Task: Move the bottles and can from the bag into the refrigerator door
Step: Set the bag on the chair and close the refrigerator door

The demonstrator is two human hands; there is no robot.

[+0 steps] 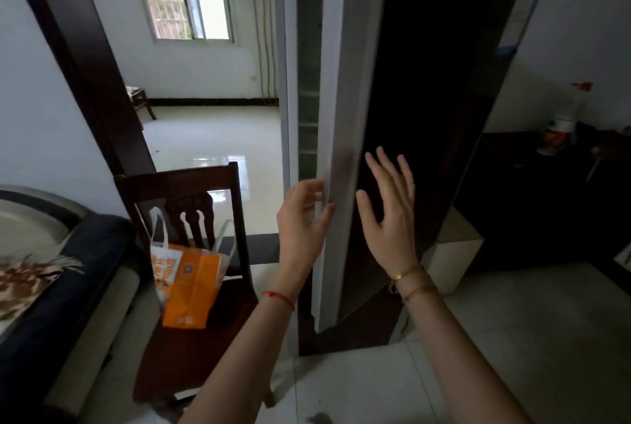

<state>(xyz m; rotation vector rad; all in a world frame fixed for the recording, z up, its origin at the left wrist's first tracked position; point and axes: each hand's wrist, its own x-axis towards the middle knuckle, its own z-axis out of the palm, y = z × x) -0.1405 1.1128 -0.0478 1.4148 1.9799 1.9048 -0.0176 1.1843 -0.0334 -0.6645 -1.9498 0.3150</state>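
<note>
The refrigerator door (345,137) stands edge-on in front of me, dark on its outer face, with a narrow gap showing pale shelves inside. My left hand (302,219) curls its fingers around the door's grey edge at about waist height. My right hand (389,208) is flat and spread, fingers apart, against or just off the dark outer face. An orange and white bag (189,283) with white handles stands upright on a dark wooden chair (191,348) to the left. Whatever the bag holds is hidden.
A sofa with a dark blue cover (61,287) fills the lower left. A dark cabinet (546,205) at the right carries a white jar (556,135). A small beige box (457,246) sits beside the refrigerator. Glossy white floor tiles extend behind and under me.
</note>
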